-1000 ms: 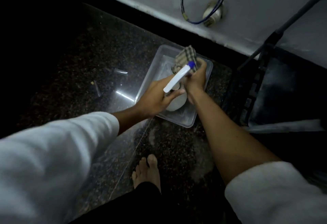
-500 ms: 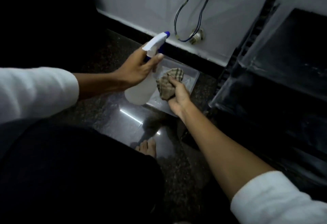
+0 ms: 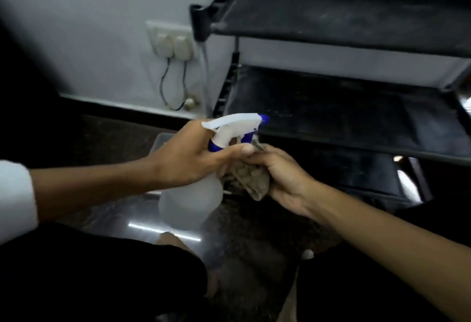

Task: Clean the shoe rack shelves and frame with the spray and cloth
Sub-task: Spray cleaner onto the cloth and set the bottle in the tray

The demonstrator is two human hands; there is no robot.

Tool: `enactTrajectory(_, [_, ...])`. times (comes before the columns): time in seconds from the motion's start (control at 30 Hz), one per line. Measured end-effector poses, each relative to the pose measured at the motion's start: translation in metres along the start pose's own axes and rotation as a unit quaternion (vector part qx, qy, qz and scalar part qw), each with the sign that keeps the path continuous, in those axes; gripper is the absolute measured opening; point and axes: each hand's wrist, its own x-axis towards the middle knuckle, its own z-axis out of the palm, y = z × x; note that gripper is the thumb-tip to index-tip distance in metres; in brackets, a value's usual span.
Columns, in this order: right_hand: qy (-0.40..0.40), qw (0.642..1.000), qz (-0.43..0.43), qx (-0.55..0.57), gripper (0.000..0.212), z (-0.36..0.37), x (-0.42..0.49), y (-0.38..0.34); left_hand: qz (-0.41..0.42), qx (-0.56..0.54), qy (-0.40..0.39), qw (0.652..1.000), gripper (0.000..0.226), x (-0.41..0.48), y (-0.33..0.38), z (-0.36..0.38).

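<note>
— What worries you here?

— The left hand (image 3: pixel 183 156) has its grip closed round the neck of the spray bottle (image 3: pixel 196 194), at the centre of the frame, and its nozzle points right toward the shoe rack (image 3: pixel 344 107). The right hand (image 3: pixel 283 176) has its grip closed on the bunched cloth (image 3: pixel 249 179), just below that nozzle and touching the left fingers (image 3: pixel 244 149). A squeeze now could, I think, wet the cloth or the knuckles rather than a shelf, and a damp neck might slip in that hold

— Anything else?

— The wall socket (image 3: pixel 172 41) sits at upper left, near the rack's corner post, with plugs and wires hanging from it. Stray mist drifting that way looks like the real hazard. The polished floor (image 3: pixel 114 209) could also turn slick under drips

— And the count?

— One bottle, one cloth, two hands, one rack. I make out three dark shelves, dusty, filling the right half; there are two plugs in the socket, and the corner of one clear tray (image 3: pixel 159 141) shows behind the left wrist
</note>
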Motion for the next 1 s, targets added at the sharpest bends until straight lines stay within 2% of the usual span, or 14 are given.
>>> enactTrajectory(0.13, [0.091, 0.993, -0.067, 0.039, 0.015, -0.049, -0.044, -0.042, 0.022, 0.015, 0.07, 0.997, 0.039, 0.027, 0.05, 0.039])
enactTrajectory(0.27, [0.162, 0.98, -0.085, 0.074, 0.023, -0.087, -0.066, -0.078, -0.014, -0.051, 0.095, 0.994, 0.059, 0.061, 0.073, 0.069])
enactTrajectory(0.37, [0.187, 0.974, -0.093, 0.086, 0.025, -0.104, -0.07, -0.097, -0.039, -0.058, 0.056, 0.996, 0.069, 0.08, 0.085, 0.086])
enactTrajectory(0.47, [0.21, 0.968, -0.101, 0.088, 0.023, -0.117, -0.066, -0.109, -0.108, -0.105, 0.023, 0.988, 0.059, 0.099, 0.089, 0.09])
enactTrajectory(0.57, [0.232, 0.964, -0.104, 0.074, 0.018, -0.127, -0.065, -0.114, -0.176, -0.209, -0.057, 0.96, 0.054, 0.105, 0.091, 0.088])
enactTrajectory(0.67, [0.258, 0.958, -0.104, 0.071, 0.014, -0.135, -0.068, -0.109, -0.219, -0.242, -0.122, 0.937, 0.039, 0.103, 0.091, 0.091])
enactTrajectory(0.8, [0.255, 0.959, -0.102, 0.066, 0.013, -0.143, -0.079, -0.096, -0.269, -0.287, -0.132, 0.91, 0.011, 0.101, 0.082, 0.097])
enactTrajectory(0.9, [0.248, 0.962, -0.102, 0.054, 0.012, -0.145, -0.088, -0.088, -0.277, -0.307, -0.131, 0.901, 0.011, 0.101, 0.077, 0.101])
enactTrajectory(1.0, [0.251, 0.962, -0.098, 0.051, 0.03, -0.147, -0.09, -0.083, -0.287, -0.305, -0.14, 0.897, 0.015, 0.1, 0.078, 0.104])
